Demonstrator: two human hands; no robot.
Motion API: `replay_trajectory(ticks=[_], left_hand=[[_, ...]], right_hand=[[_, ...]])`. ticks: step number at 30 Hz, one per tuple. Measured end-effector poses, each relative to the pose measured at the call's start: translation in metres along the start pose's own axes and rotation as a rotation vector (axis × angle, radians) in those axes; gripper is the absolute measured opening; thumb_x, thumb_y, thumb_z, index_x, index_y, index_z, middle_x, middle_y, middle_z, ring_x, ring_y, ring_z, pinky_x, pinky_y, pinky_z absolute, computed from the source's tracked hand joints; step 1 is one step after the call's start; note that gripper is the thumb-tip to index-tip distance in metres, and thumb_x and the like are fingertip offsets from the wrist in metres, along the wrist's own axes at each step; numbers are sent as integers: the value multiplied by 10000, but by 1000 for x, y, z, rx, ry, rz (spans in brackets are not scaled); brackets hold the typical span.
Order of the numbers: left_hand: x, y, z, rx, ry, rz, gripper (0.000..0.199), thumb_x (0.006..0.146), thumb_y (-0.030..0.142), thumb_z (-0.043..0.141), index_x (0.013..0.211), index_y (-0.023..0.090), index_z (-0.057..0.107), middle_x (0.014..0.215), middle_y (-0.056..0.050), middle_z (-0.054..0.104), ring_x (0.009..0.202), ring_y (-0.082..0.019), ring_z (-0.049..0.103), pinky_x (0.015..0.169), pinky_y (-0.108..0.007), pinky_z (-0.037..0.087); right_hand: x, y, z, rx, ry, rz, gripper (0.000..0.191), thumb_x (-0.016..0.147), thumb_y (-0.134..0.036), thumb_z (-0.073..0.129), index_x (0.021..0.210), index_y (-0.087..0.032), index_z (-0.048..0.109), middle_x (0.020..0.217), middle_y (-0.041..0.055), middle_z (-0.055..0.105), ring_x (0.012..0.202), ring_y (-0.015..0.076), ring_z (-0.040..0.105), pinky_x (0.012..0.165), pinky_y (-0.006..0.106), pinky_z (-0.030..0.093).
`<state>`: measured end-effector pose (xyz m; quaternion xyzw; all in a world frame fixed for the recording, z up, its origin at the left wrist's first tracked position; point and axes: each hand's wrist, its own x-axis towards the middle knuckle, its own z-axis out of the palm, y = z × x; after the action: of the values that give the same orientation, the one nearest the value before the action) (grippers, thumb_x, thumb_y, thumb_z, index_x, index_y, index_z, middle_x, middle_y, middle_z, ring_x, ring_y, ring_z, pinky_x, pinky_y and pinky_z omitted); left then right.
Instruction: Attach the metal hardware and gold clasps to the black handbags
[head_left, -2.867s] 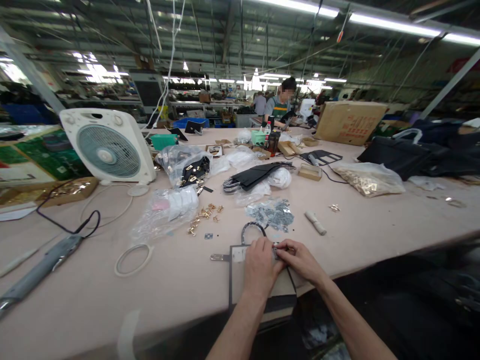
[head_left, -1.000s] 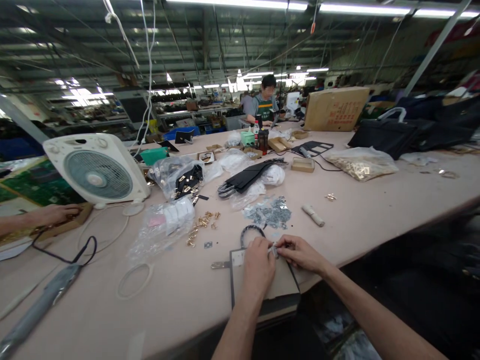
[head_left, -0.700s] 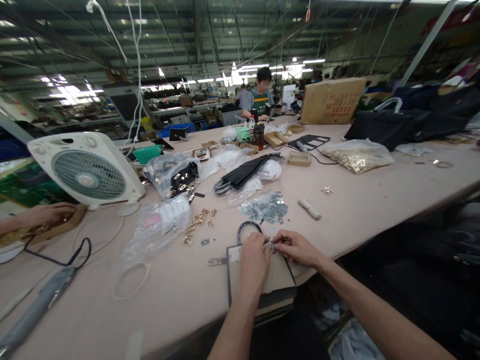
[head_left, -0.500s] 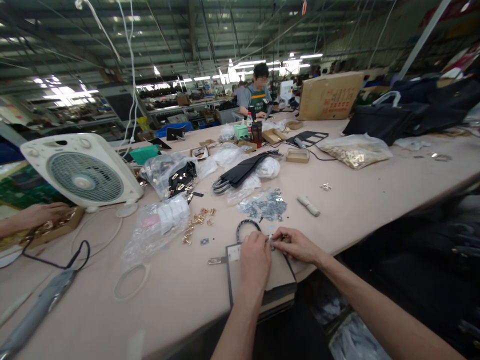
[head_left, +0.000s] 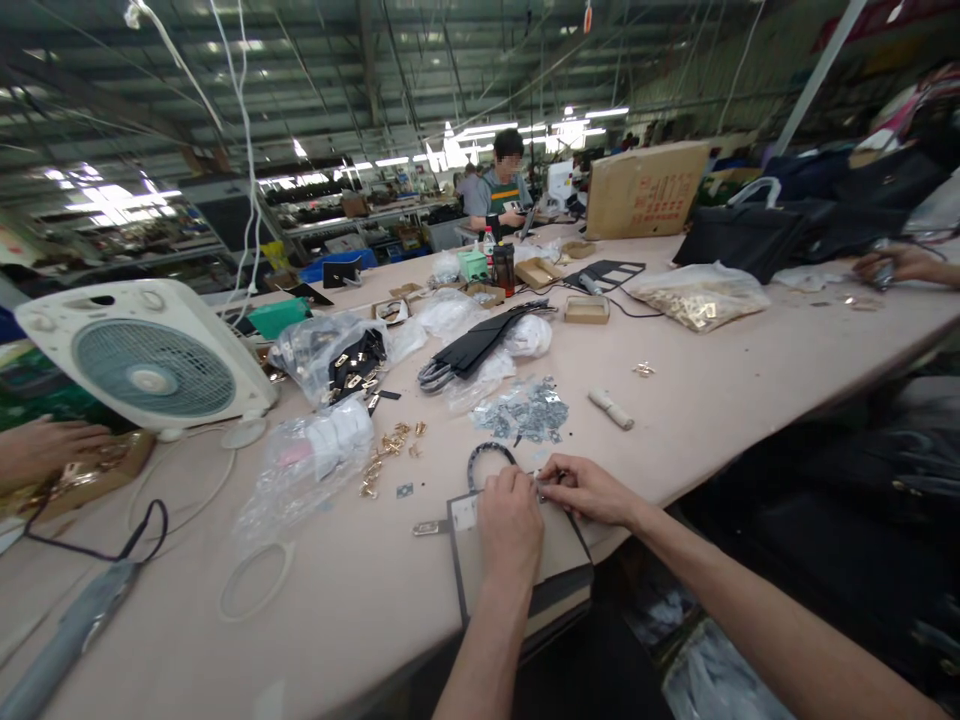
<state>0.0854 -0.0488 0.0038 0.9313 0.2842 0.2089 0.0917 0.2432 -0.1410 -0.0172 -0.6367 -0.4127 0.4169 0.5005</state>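
Note:
A bag piece (head_left: 562, 545) with a tan face and dark edges lies at the table's front edge, a dark looped handle (head_left: 489, 450) at its top. My left hand (head_left: 511, 520) rests on its upper part, fingers bent together near the handle's end. Close beside it, my right hand (head_left: 581, 488) pinches at the same top edge; a small metallic bit shows between the hands, too small to make out. From the piece's left side sticks out a strap with a metal end (head_left: 430, 527). Flat metal plates (head_left: 521, 410) are heaped just beyond.
Gold fasteners (head_left: 394, 445), a plastic bag (head_left: 307, 450) and a fan (head_left: 150, 360) stand left. Black straps (head_left: 480, 345) lie behind the plates, a rolled cloth (head_left: 610, 409) to the right. Other people's hands show at far left (head_left: 52, 450) and far right (head_left: 907, 265).
The view has shifted slightly, so most things sit further left. Another person's hand has come in at the far right. My hands stay at the same place on the bag piece.

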Motion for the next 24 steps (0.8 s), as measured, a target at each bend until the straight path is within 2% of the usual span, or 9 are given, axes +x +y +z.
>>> replay_trajectory(ticks=[6, 13, 18, 24], left_hand=[[2, 0, 3, 13, 7, -6, 119, 1004, 176, 562, 969, 212, 670, 1020, -69, 667, 946, -266, 587, 777, -388, 461], [8, -12, 5, -176, -5, 72, 177, 998, 123, 549, 938, 207, 692, 985, -64, 671, 951, -236, 614, 886, -384, 499], [6, -13, 2, -254, 11, 49, 233, 993, 102, 513, 987, 218, 715, 1026, -67, 677, 976, -233, 624, 918, -396, 514], [1, -8, -2, -260, 33, 24, 171, 915, 131, 625, 1044, 212, 704, 1103, -78, 665, 1057, -259, 609, 966, -427, 512]], right_hand=[[0, -1, -1, 0, -15, -6, 450, 855, -585, 749, 1045, -194, 633, 630, -78, 539, 463, 82, 474, 408, 195, 432], [1, 0, 0, -12, -20, -13, 411, 886, -538, 726, 1087, -186, 654, 638, -73, 544, 458, 77, 476, 401, 184, 424], [0, -5, 1, -25, -14, -13, 383, 881, -510, 731, 1078, -185, 684, 664, -62, 554, 468, 78, 485, 399, 186, 430], [1, -8, 3, -39, -28, 7, 358, 891, -487, 713, 1079, -185, 670, 698, -60, 550, 474, 73, 484, 393, 179, 420]])
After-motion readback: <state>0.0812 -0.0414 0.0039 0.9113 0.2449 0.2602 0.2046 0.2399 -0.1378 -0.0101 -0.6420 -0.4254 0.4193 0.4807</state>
